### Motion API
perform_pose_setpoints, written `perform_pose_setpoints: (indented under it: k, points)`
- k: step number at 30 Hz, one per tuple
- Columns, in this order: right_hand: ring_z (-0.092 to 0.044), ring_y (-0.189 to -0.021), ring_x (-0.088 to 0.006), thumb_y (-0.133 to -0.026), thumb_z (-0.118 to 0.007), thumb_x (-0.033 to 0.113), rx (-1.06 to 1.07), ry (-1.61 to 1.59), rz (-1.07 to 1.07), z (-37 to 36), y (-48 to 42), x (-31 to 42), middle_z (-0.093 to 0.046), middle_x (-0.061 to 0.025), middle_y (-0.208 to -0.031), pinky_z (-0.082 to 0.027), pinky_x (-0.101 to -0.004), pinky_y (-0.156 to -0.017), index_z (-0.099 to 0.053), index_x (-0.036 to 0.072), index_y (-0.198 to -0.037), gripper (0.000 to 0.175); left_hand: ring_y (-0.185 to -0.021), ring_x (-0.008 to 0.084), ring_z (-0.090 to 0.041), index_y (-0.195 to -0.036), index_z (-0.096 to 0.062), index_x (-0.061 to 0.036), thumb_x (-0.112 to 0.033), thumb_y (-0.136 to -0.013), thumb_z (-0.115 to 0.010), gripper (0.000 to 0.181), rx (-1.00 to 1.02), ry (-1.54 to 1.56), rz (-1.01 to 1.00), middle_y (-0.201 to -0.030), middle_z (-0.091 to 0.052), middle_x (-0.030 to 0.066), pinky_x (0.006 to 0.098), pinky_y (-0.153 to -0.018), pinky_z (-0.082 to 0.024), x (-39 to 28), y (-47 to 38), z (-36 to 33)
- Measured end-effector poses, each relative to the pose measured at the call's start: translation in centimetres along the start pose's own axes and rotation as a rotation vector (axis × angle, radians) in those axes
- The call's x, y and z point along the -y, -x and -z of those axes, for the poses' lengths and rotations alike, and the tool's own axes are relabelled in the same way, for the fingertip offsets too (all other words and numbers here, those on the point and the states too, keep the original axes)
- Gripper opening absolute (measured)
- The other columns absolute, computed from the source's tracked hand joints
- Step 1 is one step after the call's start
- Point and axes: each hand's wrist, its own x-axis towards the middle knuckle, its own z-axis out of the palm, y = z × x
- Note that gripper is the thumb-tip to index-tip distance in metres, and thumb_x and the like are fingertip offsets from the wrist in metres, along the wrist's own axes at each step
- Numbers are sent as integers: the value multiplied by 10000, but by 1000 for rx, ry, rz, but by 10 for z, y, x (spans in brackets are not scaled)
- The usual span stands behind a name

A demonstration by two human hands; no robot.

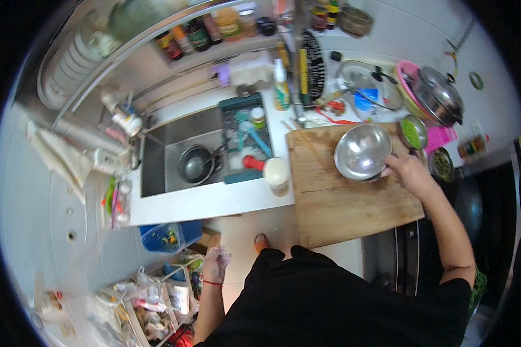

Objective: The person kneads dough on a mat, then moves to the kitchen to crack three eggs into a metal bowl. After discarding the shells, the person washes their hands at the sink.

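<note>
My right hand (410,173) grips the rim of a shiny metal bowl (362,152) at its right side. The bowl is tipped so that its inside faces up towards me, and I see no food in it. Beneath it lies a thick wooden cutting board (356,212). Low beside my body is my left hand (216,264), over the floor and off the counter. Its fingers are curled and look pale and whitish; blur hides whether they are coated or hold something thin. A pair of chopsticks (308,143) lies on the board's left part.
A small bowl of chopped greens (411,133) stands at the board's right edge, near another bowl (441,165). Left are a sink (156,173) holding a pan (196,165), a green drain basket (243,178) and a lidded jar (276,175). Below stands a scrap bin (165,238).
</note>
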Motion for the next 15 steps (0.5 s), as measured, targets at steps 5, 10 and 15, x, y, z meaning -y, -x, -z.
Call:
perform_pose_setpoints:
  k: [5,10,15]
  points:
    - [-625,-798,-373,-791,-622,135,58,211,252,24,-112,51,-564,-188,-982,-507,-446,-662,-565,69,-978,207,-644,128,-573,-918,-602,-54,-181,-931,-529,148,-44,102,-27,-716,-577,-4,335,-752,-540,-7,2,25]
    - [-596,-877,-370,-730,-628,22,-31,132,368,55,-211,161,-568,-171,-986,-482,-436,-749,-559,39,-975,256,-676,124,-576,-947,-606,-55,-185,-925,-530,153,-103,144,-88,-748,-573,2,325,-736,-536,-44,-1,95]
    - [-540,-761,-300,-781,-577,14,-213,116,17,16,-164,75,-536,-126,-799,-429,-362,-682,-549,11,-925,147,-640,113,-565,-972,-612,-46,-160,-927,-538,143,-219,231,-223,-769,-593,17,248,-606,-475,-92,-19,139]
